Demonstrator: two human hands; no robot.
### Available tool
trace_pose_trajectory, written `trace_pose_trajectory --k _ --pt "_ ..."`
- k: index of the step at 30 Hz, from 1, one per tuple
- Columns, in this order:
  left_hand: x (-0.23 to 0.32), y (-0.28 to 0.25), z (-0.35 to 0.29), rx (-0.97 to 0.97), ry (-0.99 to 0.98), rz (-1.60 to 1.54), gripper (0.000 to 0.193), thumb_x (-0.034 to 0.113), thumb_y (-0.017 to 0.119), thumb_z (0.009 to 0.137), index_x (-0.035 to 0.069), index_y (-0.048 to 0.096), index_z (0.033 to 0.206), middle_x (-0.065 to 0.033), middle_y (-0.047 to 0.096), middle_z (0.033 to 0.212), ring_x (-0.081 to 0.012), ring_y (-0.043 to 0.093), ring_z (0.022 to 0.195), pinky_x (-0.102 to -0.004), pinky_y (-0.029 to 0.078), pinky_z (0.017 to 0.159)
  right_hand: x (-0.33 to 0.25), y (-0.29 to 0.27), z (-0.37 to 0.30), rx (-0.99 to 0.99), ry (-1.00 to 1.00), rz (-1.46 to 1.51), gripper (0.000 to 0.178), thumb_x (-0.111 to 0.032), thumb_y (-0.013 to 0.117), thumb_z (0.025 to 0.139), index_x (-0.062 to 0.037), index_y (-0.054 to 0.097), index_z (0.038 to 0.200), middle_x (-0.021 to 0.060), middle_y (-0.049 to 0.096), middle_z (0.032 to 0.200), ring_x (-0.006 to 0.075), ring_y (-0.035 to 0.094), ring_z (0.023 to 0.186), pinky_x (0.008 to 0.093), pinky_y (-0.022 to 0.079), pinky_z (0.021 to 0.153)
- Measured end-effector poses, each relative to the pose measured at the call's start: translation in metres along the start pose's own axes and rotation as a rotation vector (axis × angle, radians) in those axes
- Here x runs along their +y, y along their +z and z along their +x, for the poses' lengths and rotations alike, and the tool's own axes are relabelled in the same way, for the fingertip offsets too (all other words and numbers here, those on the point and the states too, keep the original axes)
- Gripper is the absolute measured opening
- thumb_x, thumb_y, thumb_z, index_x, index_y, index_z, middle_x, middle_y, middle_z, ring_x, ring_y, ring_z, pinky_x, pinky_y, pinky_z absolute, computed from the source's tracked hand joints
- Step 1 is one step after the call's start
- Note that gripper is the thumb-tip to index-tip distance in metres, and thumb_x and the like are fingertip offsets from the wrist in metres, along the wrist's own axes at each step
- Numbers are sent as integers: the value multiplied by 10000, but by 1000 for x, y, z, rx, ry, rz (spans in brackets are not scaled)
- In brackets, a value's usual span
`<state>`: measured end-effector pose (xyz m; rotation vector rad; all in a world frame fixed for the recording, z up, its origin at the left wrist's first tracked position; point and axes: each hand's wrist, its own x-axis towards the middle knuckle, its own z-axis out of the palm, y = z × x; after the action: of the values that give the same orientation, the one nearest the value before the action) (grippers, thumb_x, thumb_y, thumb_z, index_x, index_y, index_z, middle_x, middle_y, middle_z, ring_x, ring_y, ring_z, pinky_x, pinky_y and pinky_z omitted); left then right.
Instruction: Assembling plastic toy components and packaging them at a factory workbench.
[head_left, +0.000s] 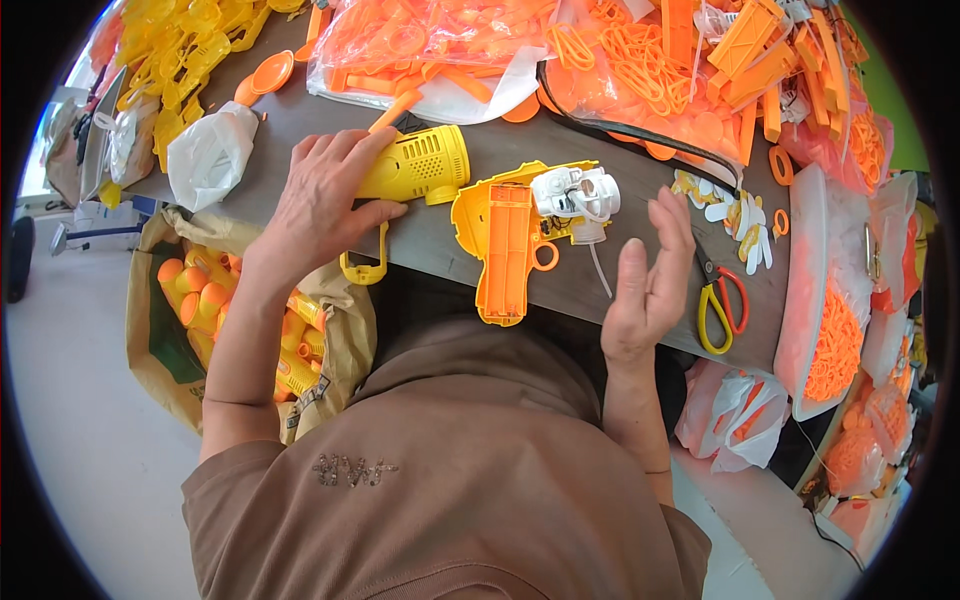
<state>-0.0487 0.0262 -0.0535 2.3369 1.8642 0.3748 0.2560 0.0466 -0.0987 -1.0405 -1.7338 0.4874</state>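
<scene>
My left hand [335, 180] grips the rear end of a yellow plastic cylinder [425, 163] with rows of small holes, its thumb below and fingers above. A small yellow frame piece [367, 265] lies at the table edge below that hand. In the middle sits a half-built toy gun: a yellow shell half [475, 218], an orange handle insert [508, 240], and a white mechanism [577, 192] with a thin clear tube [601, 268] hanging from it. To its right my right hand [650, 275] is held up, fingers apart and nothing in it.
Scissors [722, 300] with yellow and red handles lie right, below a pile of small white and gold pieces [742, 222]. Bags of orange parts [430, 50] line the far side. A white bin [805, 300] stands far right; a paper bag [345, 330] of yellow-orange parts is at left.
</scene>
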Motion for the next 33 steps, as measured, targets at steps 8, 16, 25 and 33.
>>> trace_pose_trajectory --k 8,16,25,33 --pt "12 -17 0 365 -6 -142 617 251 832 638 19 610 1165 -133 653 1053 -305 605 954 -386 459 859 14 -17 -13 4 173 50 277 -75 508 929 49 561 1170 166 567 1231 266 511 1178 351 377 1009" --pt "84 26 22 232 224 -323 674 334 838 611 -14 593 1135 -165 649 1053 -340 601 981 -413 442 937 20 -29 -19 2 332 63 242 -50 488 937 32 597 1137 99 613 1150 174 566 1061 281 418 935" --pt "91 41 28 229 145 -334 648 283 827 633 -4 589 1163 -171 628 1116 -343 593 1022 -405 454 926 25 -31 -21 -13 244 70 198 -65 511 934 41 616 1064 113 636 1062 184 586 1001 279 436 891" --pt "90 43 26 174 123 -362 657 281 820 639 13 584 1191 -159 612 1128 -325 594 997 -384 489 856 25 -28 -22 -38 173 5 185 -69 528 931 32 623 1053 113 631 1043 180 581 968 279 442 861"
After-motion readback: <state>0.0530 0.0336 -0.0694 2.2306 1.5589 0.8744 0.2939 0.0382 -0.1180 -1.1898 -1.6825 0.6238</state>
